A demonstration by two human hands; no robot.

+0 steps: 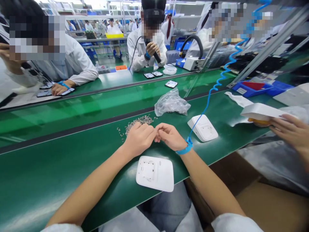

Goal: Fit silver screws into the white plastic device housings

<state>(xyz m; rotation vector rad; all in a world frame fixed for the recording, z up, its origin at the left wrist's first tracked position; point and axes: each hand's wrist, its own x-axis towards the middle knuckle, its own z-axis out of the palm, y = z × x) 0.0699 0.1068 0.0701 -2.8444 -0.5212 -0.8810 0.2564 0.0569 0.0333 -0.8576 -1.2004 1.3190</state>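
Observation:
My left hand is closed, knuckles up, just in front of a pile of small metallic parts. My right hand, with a blue coiled-cord wrist strap on it, has its fingers pinched together. The two hands meet at the fingertips, and anything between them is too small or hidden to make out. Below them a white plastic housing with a recessed square lies flat near the table's front edge. A second white housing stands tilted to the right of my right hand.
A clear plastic bag lies behind the hands. On the right, a co-worker's hand holds a white box-shaped part. Blue bins stand behind it. The blue cord runs upward. Two people sit across the green belt.

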